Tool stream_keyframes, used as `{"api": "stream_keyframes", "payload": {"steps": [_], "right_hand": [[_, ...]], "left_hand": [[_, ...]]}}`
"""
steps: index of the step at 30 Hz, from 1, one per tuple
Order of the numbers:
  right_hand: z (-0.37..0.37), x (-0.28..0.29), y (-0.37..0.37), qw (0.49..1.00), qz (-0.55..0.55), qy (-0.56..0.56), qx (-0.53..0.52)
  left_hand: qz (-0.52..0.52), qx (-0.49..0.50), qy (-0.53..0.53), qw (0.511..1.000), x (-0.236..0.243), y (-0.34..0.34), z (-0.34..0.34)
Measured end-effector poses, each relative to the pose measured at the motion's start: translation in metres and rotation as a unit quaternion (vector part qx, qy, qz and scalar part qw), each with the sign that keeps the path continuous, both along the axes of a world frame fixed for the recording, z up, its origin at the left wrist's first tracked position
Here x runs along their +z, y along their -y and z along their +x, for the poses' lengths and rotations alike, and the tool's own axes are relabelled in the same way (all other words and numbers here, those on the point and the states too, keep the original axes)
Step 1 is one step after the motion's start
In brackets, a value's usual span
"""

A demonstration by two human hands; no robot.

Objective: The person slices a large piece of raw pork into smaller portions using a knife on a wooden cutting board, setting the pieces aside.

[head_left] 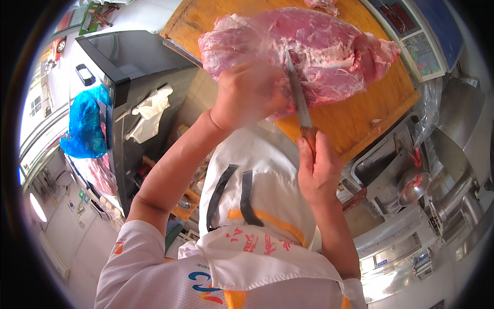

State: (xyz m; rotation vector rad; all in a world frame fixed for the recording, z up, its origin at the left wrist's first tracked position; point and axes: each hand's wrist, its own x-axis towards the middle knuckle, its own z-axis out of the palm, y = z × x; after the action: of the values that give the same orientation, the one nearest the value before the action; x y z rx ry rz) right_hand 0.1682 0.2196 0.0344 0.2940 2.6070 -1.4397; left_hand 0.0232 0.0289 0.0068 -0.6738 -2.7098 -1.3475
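A large slab of raw pink meat (339, 38) with white fat and membrane lies across a wooden cutting board (381, 116). My left hand (247, 90) is against its near left side, fingers curled onto the flesh; a hazy blur covers part of the hand and meat. My right hand (316, 167) grips the wooden handle of a long knife (298, 95), whose blade points away from me with its tip on the meat, just right of my left hand. A smaller scrap of meat (321, 5) sits at the board's far edge.
At left, a steel counter (134, 56) holds a blue plastic bag (85, 123), pink meat (98, 172) and a cream crumpled item (152, 108). At right are steel equipment (391, 234), a metal bowl (414, 188), a hanging clear bag (429, 113) and a framed case (411, 44) beside the board.
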Motion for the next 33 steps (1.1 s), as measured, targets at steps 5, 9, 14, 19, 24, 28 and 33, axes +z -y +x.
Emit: {"api": "stream_keyframes", "payload": {"steps": [5, 9, 14, 19, 24, 28, 33], "right_hand": [[0.011, 0.025, -0.009, 0.997, -0.005, 0.072, -0.005], [-0.009, 0.019, -0.003, 0.998, -0.035, 0.049, 0.005], [0.011, 0.029, -0.016, 0.996, 0.004, 0.081, 0.024], [-0.009, 0.019, -0.008, 0.998, 0.002, 0.058, 0.027], [0.025, 0.037, -0.027, 0.997, 0.02, 0.055, 0.056], [0.029, 0.055, -0.04, 0.995, -0.035, 0.093, -0.012], [0.016, 0.06, -0.039, 0.995, -0.069, 0.051, -0.045]], "left_hand": [[0.011, 0.038, 0.033, 0.999, 0.0, 0.0, 0.006], [-0.005, 0.054, 0.075, 0.996, 0.002, 0.002, 0.005], [0.015, 0.058, 0.105, 0.993, 0.008, 0.005, 0.009], [0.007, 0.071, 0.137, 0.988, 0.014, 0.004, 0.008], [0.017, 0.086, 0.176, 0.981, 0.017, 0.013, 0.012], [0.092, 0.135, 0.301, 0.939, 0.0, 0.023, 0.024], [0.034, 0.218, 0.278, 0.935, 0.038, -0.023, 0.018]]}}
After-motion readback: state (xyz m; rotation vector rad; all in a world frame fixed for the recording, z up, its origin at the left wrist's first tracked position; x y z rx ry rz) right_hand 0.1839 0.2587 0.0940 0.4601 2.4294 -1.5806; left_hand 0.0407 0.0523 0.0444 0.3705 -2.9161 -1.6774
